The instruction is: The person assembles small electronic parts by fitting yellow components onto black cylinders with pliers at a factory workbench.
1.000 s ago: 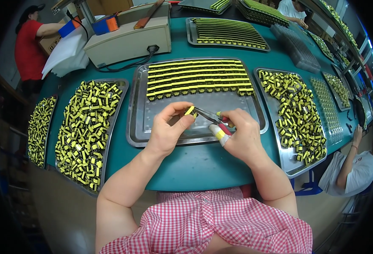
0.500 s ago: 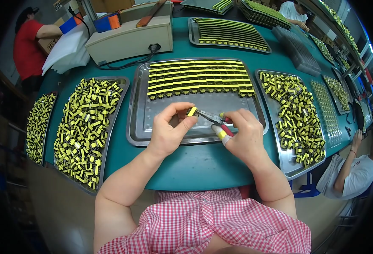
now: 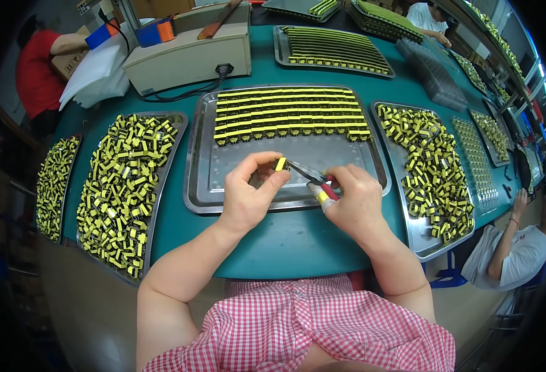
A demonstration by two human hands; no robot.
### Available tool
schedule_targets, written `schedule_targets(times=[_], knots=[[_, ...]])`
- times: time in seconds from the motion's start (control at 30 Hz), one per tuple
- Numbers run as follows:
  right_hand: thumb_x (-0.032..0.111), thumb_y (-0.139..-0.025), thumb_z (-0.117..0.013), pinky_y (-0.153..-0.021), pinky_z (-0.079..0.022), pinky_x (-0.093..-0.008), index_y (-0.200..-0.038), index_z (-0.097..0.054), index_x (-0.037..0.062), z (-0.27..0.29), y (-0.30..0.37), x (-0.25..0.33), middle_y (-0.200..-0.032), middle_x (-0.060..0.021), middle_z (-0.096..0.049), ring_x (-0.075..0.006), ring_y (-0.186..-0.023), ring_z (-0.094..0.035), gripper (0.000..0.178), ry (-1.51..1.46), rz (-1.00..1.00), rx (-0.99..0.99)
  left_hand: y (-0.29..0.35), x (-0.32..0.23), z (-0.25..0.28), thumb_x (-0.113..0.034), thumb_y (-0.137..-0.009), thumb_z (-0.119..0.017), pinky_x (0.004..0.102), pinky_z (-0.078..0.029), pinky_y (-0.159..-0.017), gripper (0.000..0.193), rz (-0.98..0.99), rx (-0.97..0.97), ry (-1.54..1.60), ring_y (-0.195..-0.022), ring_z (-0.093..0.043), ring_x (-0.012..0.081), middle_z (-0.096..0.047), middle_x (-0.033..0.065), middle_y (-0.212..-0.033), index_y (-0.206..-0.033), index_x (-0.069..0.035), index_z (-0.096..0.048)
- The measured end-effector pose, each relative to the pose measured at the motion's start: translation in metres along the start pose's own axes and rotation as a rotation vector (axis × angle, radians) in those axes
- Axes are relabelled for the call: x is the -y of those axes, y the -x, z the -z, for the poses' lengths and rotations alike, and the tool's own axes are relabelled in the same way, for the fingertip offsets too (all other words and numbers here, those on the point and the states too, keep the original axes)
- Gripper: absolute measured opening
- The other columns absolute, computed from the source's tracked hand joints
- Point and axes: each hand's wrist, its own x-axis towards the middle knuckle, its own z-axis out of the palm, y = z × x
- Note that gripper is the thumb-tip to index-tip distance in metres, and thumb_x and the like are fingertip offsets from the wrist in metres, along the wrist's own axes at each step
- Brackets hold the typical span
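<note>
Between the thumb and fingers of my left hand (image 3: pixel 248 189) is a small transformer (image 3: pixel 280 163), a black block with a yellow tape band. My right hand (image 3: pixel 356 195) is closed around long-nosed pliers (image 3: pixel 308 173) with red handles, partly wrapped in white and yellow. The tips of the pliers reach the right side of the transformer; whether they grip a pin is too small to tell. Both hands are over the front of a metal tray (image 3: pixel 202 186). At its back, similar transformers (image 3: pixel 291 115) stand in tight rows, with a short extra row at the right.
Trays heaped with loose transformers flank me: two on the left (image 3: pixel 115 198), one on the right (image 3: pixel 431 173). Behind stand a beige machine (image 3: pixel 189 59) with a black plug and another tray (image 3: pixel 335 53) of rows. Other people sit at right (image 3: pixel 508 254) and far left (image 3: pixel 40 74).
The pliers' handles have come closer together in my right hand, with the jaws narrower. My left hand holds the transformer in nearly the same place.
</note>
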Motion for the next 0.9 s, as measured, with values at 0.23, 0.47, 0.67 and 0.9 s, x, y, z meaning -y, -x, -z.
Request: schedule_targets(times=[0.23,0.47,0.67,0.9], knots=[[0.017,-0.067,-0.074,-0.054,-0.045,-0.0347,-0.084,-0.059,0.0031,-0.013,-0.002,0.002,-0.067,-0.0104,-0.057,-0.0278,-0.061,-0.057,0.026,-0.052,-0.031,-0.012,-0.003,0.002,0.0,-0.01,-0.079,-0.066,0.0227,-0.046,-0.07,0.026,0.009,-0.02,0.018,-0.078,-0.056,0.0095,-0.062,0.0041,-0.087,-0.102,0.0,-0.059],[0.021,-0.084,-0.061,-0.058,-0.047,-0.0305,-0.099,-0.057,0.0011,-0.004,-0.003,0.002,-0.082,-0.0087,-0.062,-0.0186,-0.066,-0.059,0.025,-0.474,-0.243,0.207,0.0,0.011,0.001,-0.016,-0.087,-0.058,0.024,-0.045,-0.069,0.032,0.188,0.137,0.284,-0.076,-0.054,0.0094,-0.061,0.0087,-0.104,-0.114,-0.001,-0.052],[0.031,-0.092,-0.049,-0.058,-0.05,-0.034,-0.105,-0.054,-0.0029,-0.01,-0.002,-0.001,-0.089,-0.0124,-0.061,-0.0196,-0.072,-0.059,0.037,-1.504,-0.696,0.548,0.004,0.012,-0.005,-0.021,-0.088,-0.057,0.026,-0.047,-0.074,0.036,0.199,0.27,0.46,-0.076,-0.054,0.0102,-0.058,0.0055,-0.099,-0.119,-0.002,-0.05],[0.028,-0.088,-0.056,-0.06,-0.049,-0.0333,-0.104,-0.056,-0.0015,-0.007,-0.002,0.0,-0.091,-0.0128,-0.062,-0.0198,-0.074,-0.06,0.033,-1.367,-0.763,0.504,0.002,0.01,-0.002,-0.025,-0.086,-0.06,0.025,-0.047,-0.074,0.039,0.127,0.273,0.303,-0.087,-0.057,0.0132,-0.058,0.0057,-0.1,-0.117,-0.002,-0.051]])
